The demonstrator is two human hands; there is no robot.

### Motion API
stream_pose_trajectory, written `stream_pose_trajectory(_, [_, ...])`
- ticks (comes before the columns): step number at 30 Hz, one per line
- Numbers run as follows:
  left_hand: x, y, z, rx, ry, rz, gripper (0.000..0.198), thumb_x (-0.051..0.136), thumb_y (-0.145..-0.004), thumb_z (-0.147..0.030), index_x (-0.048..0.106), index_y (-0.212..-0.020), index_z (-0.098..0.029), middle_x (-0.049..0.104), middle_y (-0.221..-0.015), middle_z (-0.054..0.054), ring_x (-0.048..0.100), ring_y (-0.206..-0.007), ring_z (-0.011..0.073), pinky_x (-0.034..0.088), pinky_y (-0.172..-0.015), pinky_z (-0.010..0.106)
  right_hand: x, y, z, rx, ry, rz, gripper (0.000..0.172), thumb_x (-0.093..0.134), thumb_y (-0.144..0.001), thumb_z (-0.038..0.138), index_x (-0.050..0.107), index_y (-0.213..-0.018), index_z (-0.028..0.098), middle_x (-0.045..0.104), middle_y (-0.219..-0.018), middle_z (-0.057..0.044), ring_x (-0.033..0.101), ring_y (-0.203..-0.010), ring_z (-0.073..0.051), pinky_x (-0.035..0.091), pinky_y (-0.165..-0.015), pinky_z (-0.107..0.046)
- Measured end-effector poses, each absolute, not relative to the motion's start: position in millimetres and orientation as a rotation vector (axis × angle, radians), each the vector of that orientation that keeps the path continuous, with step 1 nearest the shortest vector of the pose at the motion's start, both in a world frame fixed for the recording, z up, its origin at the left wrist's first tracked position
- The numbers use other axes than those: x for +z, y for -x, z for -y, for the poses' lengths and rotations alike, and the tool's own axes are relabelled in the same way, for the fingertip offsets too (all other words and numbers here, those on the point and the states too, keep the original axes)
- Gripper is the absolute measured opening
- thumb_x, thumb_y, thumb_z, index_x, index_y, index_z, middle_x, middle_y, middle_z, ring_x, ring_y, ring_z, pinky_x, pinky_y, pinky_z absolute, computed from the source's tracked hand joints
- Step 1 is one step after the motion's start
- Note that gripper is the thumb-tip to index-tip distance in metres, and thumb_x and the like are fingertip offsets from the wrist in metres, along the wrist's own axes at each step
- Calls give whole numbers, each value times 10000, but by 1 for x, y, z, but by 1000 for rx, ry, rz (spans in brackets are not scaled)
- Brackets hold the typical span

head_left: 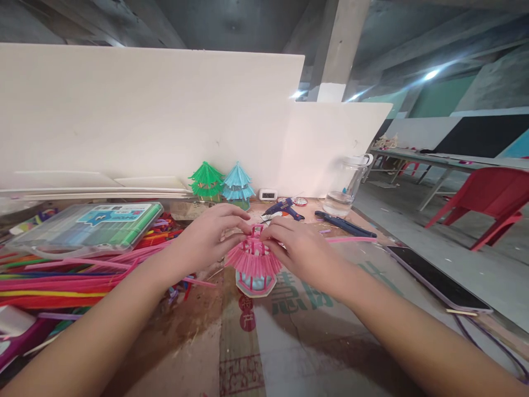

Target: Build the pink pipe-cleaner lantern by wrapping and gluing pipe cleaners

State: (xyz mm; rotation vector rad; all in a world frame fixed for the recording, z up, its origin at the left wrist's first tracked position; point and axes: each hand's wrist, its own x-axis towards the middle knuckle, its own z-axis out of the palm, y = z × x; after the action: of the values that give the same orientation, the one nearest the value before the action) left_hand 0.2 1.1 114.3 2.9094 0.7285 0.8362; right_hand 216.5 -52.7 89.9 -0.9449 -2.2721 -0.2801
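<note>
A small pink pavilion model (253,264) made of fuzzy pipe cleaners stands on a pale many-sided base, with pink posts around a light-blue middle. My left hand (212,234) comes from the left, its thumb and fingers pinched at the upper frame of the model. From the other side my right hand (295,242) has its curled fingers pressed against the same upper part. The fingertips partly cover the top, where short upright pink posts and a small loop show between the hands. The exact contact points are hard to see.
Behind stand a green pavilion (206,181), a blue pavilion (238,183) and a small digital clock (268,194). A glue gun (285,208), blue-handled pliers (345,224), a water jug (343,190) and a phone (438,277) are rightward. Left lie pipe cleaners (61,284) and a marker case (88,226).
</note>
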Motion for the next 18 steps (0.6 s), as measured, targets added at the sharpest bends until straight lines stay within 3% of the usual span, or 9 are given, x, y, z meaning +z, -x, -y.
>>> stream_pose_trajectory(18, [111,-7,2,847,-2912,-774,198,512,-920,-271,701,-897,-217,678,-1081,84,620,-1049,218,497,-939,396,97,-221,55,-177,945,2272,190,496,-909,74,649,-937,183,678,-937,-69,636,-895,-199,497,-761,-321])
